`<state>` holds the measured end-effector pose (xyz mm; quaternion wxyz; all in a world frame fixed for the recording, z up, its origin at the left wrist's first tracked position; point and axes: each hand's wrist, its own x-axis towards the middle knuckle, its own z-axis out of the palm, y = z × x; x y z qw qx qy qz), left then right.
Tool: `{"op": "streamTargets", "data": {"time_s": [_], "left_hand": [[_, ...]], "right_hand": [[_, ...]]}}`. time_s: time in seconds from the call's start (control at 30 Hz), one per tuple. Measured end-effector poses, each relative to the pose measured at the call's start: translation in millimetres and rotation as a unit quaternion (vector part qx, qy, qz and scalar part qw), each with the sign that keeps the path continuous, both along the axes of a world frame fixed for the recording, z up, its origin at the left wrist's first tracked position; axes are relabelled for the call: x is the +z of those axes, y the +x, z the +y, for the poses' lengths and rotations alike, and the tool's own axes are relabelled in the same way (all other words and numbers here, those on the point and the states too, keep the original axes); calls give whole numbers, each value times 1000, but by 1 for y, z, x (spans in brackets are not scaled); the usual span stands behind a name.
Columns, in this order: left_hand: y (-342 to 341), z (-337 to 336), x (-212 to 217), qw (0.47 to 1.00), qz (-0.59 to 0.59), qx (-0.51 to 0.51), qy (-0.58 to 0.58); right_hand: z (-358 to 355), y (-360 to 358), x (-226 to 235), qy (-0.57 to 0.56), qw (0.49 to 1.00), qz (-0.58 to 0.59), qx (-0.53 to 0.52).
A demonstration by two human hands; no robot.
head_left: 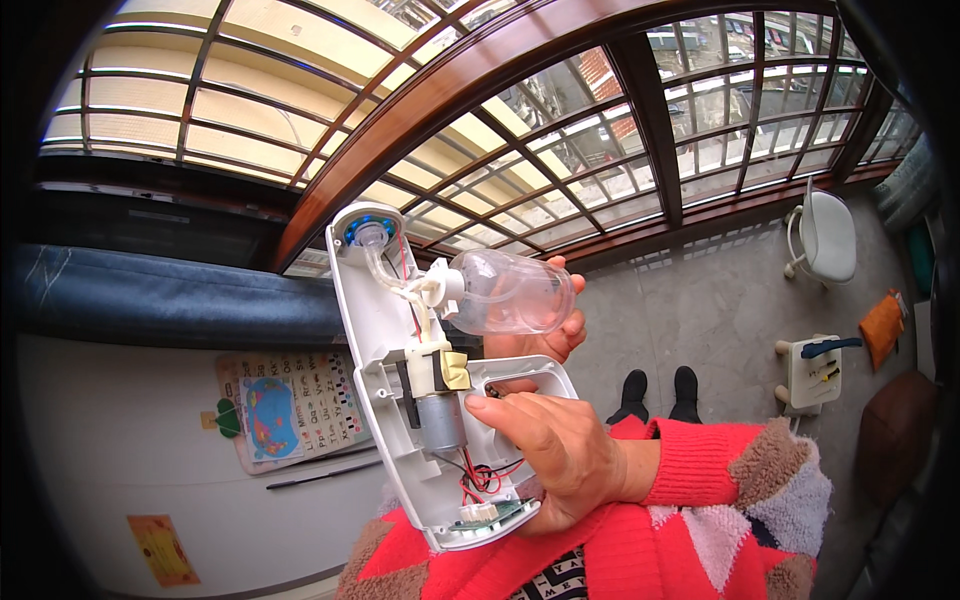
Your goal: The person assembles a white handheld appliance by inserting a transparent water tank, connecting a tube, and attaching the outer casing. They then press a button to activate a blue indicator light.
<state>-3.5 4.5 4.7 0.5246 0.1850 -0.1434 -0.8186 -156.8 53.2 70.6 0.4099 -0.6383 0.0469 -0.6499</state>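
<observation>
I hold up an opened white plastic handheld device (352,290) with a loop-shaped handle, its inside facing me. A silver motor (440,424) with a cream-coloured pump sits in the shell. Clear tubing (380,262) runs to a round end with a blue ring. Red and black wires (484,476) lead to a green circuit board at the bottom. A clear bottle (508,292) sticks out from its side. My right hand (565,445) is closed on the lower shell, thumb near the motor. Behind the bottle, my left hand (568,335) curls its fingers round it, partly hidden.
A white table (110,430) on the left bears an alphabet board (300,410), a black pen (325,475) and an orange card (162,550). To the right are a low stool (812,385) with small tools and a white chair (828,238). Barred windows stand ahead.
</observation>
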Motion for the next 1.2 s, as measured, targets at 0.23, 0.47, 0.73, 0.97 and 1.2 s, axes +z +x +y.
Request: {"op": "streamTargets", "data": {"time_s": [0.23,0.47,0.73,0.97,1.2], "left_hand": [[2,1,-1,1000,-2,7,1],[-4,0,1,999,44,16,7],[-7,-1,4,998,60,25,11],[-7,-2,4,999,44,11,-3],[-9,-2,4,998,54,15,3]], "right_hand": [[-1,-2,-1,-2,1000,2,17],[0,0,-2,-3,1000,2,9],[-1,0,-2,-1,1000,-1,7],[-1,-1,-2,-5,1000,1,6],[-1,-2,-2,-4,1000,0,7]]}}
